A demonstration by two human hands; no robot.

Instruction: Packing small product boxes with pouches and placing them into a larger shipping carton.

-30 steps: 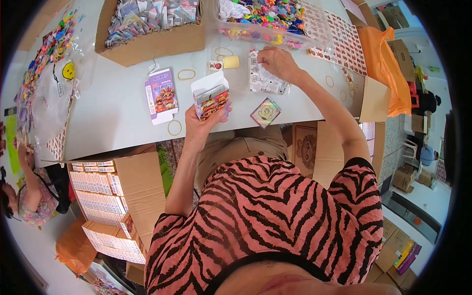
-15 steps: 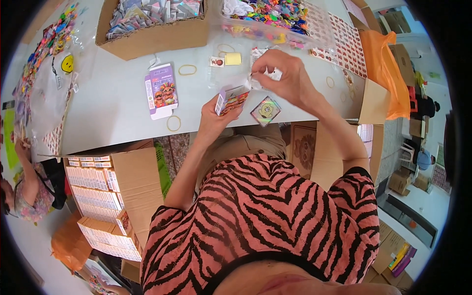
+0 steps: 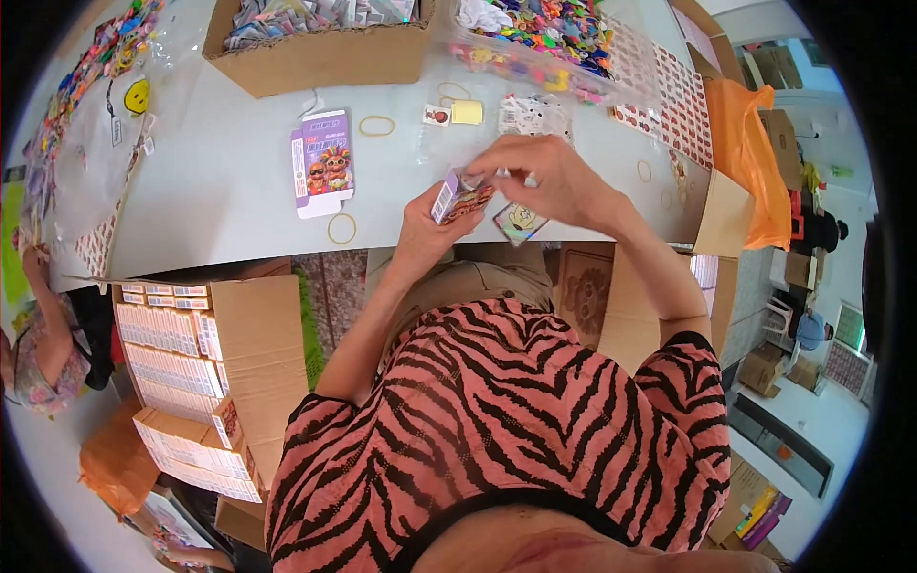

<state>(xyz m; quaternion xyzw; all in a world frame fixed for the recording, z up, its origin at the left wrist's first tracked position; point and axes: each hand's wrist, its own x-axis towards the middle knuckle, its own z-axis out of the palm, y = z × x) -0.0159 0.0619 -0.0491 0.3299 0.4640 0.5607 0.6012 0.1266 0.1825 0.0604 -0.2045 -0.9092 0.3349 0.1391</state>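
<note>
Left hand (image 3: 426,236) grips a small box (image 3: 464,198), right hand (image 3: 552,177) at its top, grasp unclear; left of them another carton (image 3: 323,164) lies unclosed.

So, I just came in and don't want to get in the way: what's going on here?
The person's left hand holds a small printed box over the table's near edge. The right hand is at its upper end; whether it pinches anything is hidden. A square card lies just below the right hand, a purple carton lies to the left, and white packets lie beyond the hands.
</note>
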